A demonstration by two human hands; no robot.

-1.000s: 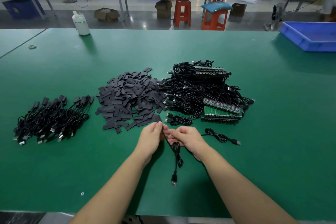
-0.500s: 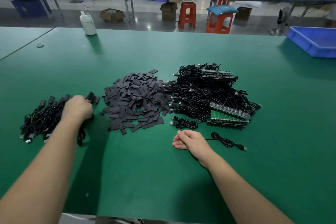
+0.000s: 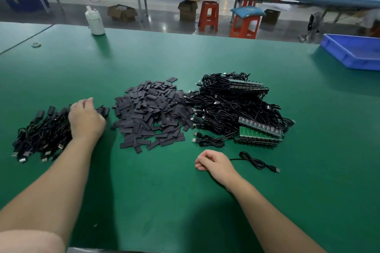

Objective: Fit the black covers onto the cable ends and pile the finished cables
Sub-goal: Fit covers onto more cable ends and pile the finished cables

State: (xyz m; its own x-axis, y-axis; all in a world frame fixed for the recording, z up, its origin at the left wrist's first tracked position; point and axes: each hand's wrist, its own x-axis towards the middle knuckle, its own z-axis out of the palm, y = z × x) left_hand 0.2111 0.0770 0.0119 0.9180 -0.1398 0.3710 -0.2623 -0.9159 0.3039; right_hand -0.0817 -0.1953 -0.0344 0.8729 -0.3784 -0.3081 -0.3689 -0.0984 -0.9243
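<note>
A pile of finished cables (image 3: pixel 41 133) with black covers on their ends lies at the left of the green table (image 3: pixel 156 191). My left hand (image 3: pixel 86 119) rests palm down on the right end of that pile, fingers loosely apart, with nothing visibly gripped. A heap of loose black covers (image 3: pixel 150 115) sits in the middle. To its right is a tangle of bare cables (image 3: pixel 232 109) with green circuit boards (image 3: pixel 259 135). My right hand (image 3: pixel 213 162) lies on the table with fingers curled. A single coiled cable (image 3: pixel 257 162) lies just to its right.
A small coiled cable (image 3: pixel 209 140) lies in front of the tangle. A white bottle (image 3: pixel 95 20) stands at the table's far edge and a blue tray (image 3: pixel 353 51) at the far right. A small ring (image 3: pixel 36 45) lies far left.
Both hands held one cable together at the centre. My left hand then carried it left onto the finished pile and stays there. My right hand let go and rests in place.
</note>
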